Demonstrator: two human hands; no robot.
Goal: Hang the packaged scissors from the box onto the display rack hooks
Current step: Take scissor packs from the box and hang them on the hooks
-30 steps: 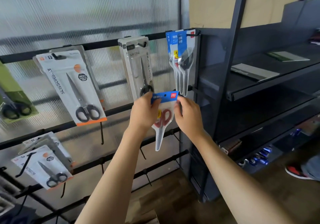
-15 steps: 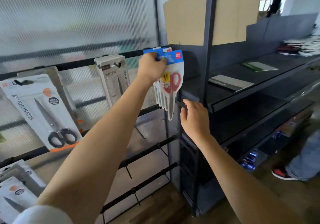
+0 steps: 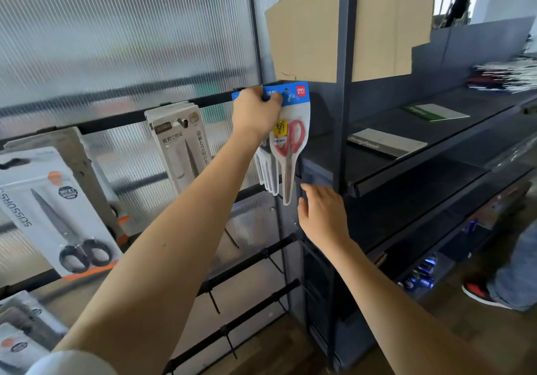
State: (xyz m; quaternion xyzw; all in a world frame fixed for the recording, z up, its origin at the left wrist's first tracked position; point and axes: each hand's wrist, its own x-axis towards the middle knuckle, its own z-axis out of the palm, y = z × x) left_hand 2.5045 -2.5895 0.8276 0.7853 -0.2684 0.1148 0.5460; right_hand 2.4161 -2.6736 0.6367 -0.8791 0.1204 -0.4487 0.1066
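My left hand (image 3: 255, 113) grips the blue header card of a red-handled scissors pack (image 3: 290, 142) up at the top rail of the display rack (image 3: 116, 119), in front of several similar packs hanging on the same hook. The pack hangs upright, blades down. My right hand (image 3: 322, 215) hovers open just below the pack's tip, touching nothing. The hook itself is hidden behind the card and my fingers.
Beige scissors packs (image 3: 180, 148) and white packs with black-handled scissors (image 3: 55, 212) hang to the left. Bare hooks (image 3: 273, 261) stick out of the lower rails. Dark shelves (image 3: 406, 165) with notebooks stand at right. A person's red shoe (image 3: 479, 293) is on the floor.
My left hand lifted the red-handled pack from chest height up to the top-right hook. My right hand let go of it and dropped below the pack.
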